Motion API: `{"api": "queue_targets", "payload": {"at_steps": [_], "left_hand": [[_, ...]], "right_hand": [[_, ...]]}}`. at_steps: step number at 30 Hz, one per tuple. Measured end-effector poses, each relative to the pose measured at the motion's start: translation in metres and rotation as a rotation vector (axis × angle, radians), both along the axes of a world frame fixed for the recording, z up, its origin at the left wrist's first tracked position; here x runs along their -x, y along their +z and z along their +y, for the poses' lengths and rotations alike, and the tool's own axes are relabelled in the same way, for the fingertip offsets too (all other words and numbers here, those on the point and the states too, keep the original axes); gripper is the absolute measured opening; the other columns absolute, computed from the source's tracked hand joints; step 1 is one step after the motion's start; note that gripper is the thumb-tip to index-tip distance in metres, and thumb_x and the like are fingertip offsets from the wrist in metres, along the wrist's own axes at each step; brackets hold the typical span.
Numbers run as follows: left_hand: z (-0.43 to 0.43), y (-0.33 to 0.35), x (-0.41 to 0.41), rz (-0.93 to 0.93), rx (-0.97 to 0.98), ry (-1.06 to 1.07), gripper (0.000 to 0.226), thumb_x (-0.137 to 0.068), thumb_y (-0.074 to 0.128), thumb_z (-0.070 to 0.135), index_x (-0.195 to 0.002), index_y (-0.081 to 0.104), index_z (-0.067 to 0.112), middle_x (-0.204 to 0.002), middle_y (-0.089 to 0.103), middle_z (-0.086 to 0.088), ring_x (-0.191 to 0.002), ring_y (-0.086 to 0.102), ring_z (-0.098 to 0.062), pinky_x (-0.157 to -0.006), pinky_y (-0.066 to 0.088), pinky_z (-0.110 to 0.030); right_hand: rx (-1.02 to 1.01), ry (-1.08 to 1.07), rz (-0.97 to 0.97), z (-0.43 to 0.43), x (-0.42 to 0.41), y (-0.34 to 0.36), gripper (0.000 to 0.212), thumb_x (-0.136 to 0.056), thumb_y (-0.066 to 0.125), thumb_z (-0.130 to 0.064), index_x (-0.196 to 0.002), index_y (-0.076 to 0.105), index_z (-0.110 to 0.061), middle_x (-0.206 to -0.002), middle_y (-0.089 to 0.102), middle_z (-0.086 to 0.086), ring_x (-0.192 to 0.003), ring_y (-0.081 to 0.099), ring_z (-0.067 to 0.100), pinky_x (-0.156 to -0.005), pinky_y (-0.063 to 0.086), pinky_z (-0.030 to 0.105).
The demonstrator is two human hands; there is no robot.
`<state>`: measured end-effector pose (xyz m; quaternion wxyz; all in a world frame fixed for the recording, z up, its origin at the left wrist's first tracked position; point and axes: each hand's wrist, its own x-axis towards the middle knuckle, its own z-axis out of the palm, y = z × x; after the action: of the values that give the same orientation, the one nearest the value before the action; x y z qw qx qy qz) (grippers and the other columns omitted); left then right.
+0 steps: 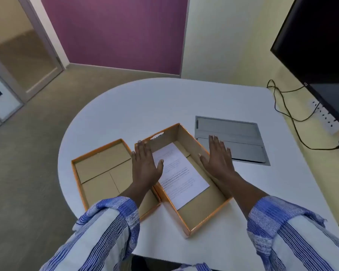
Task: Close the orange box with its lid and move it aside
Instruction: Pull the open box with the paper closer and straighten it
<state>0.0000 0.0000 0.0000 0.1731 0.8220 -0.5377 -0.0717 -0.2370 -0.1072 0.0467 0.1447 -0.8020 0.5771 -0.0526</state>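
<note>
The orange box (207, 216) stands open in the middle of the white table, with a printed sheet of paper (182, 178) lying flat inside it. Its lid (98, 173) lies upside down just to the left, touching the box's left wall. My left hand (145, 165) hovers flat, fingers spread, over the box's left wall and the lid's right edge. My right hand (218, 157) is flat and spread above the box's right wall. Neither hand holds anything.
A grey metal cable hatch (241, 145) is set into the white table (145, 106) just right of the box. A dark monitor (321, 45) hangs at the far right, with black cables (290, 116) and a socket strip on the wall below it.
</note>
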Motion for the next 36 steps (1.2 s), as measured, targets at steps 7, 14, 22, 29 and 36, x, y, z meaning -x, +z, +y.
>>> {"api": "queue_targets", "payload": {"at_steps": [7,14,22,29,36], "left_hand": [[0.019,-0.019,0.023,0.268,-0.135,0.213,0.098,-0.094,0.057,0.042,-0.161,0.000,0.000,-0.170,0.003,-0.023,-0.157,0.004,-0.039,-0.127,0.009,-0.050],[0.016,-0.026,0.029,0.659,-0.072,0.336,0.074,-0.089,0.054,0.021,-0.154,0.021,0.012,-0.141,0.054,-0.015,-0.118,0.060,-0.039,-0.095,0.056,-0.054],[-0.004,-0.018,0.015,0.674,-0.060,0.203,0.070,-0.093,0.046,0.012,-0.158,0.022,0.018,-0.120,0.067,-0.017,-0.095,0.066,-0.038,-0.081,0.058,-0.043],[-0.027,-0.013,0.009,0.674,-0.147,0.012,0.066,-0.092,0.043,0.018,-0.156,0.031,0.030,-0.139,0.063,-0.011,-0.118,0.062,-0.036,-0.087,0.048,-0.037],[-0.026,-0.020,0.017,0.767,-0.192,-0.092,0.070,-0.090,0.042,0.031,-0.159,0.029,0.031,-0.149,0.055,-0.010,-0.129,0.056,-0.035,-0.092,0.044,-0.037]], "right_hand": [[-0.217,-0.127,0.076,0.011,0.007,-0.025,0.084,-0.097,0.053,-0.048,-0.160,0.007,-0.015,-0.163,0.027,0.014,-0.140,0.042,0.038,-0.109,0.039,0.051],[-0.136,-0.179,0.203,0.011,0.014,-0.031,0.062,-0.096,0.057,-0.039,-0.147,0.036,-0.013,-0.129,0.061,0.014,-0.115,0.061,0.036,-0.093,0.046,0.043],[-0.123,-0.280,0.099,0.009,0.036,-0.037,0.053,-0.096,0.054,-0.041,-0.139,0.047,-0.011,-0.123,0.066,0.012,-0.111,0.063,0.035,-0.077,0.039,0.035],[-0.139,-0.369,0.012,0.015,0.049,-0.040,0.046,-0.099,0.050,-0.041,-0.130,0.054,-0.008,-0.115,0.070,0.014,-0.104,0.066,0.036,-0.076,0.044,0.034],[-0.187,-0.461,0.047,0.033,0.063,-0.055,0.029,-0.099,0.045,-0.024,-0.119,0.059,-0.008,-0.113,0.070,0.013,-0.097,0.066,0.032,-0.073,0.041,0.031]]}}
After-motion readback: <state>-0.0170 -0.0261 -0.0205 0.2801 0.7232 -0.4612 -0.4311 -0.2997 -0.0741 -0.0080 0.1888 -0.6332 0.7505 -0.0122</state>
